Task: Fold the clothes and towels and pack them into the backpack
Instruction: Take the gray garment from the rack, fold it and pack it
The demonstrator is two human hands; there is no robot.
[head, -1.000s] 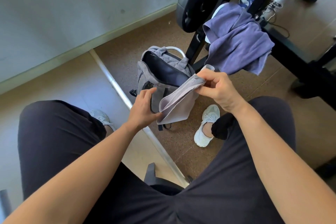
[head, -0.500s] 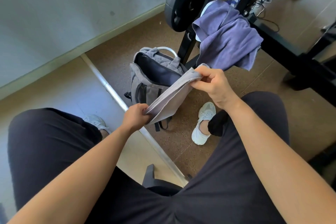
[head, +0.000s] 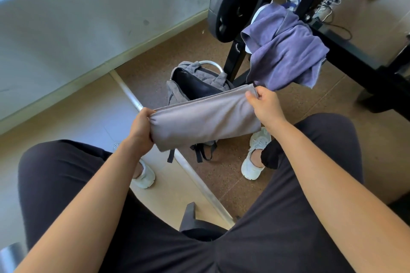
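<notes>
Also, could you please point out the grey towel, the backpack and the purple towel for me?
grey towel [head: 206, 122]: head view, middle of the stretched cloth.
backpack [head: 194, 86]: head view, dark lining of its open top.
purple towel [head: 286, 55]: head view, middle of its draped folds.

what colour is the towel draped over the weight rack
Purple-blue, plain; head view shows the draped towel clearly.

Grey towel [head: 206, 117] stretched between both hands (each pinching an end), open backpack [head: 195, 84] behind

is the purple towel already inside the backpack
No, the purple towel is draped over the black weight rack, outside the open grey backpack on the floor.
</notes>
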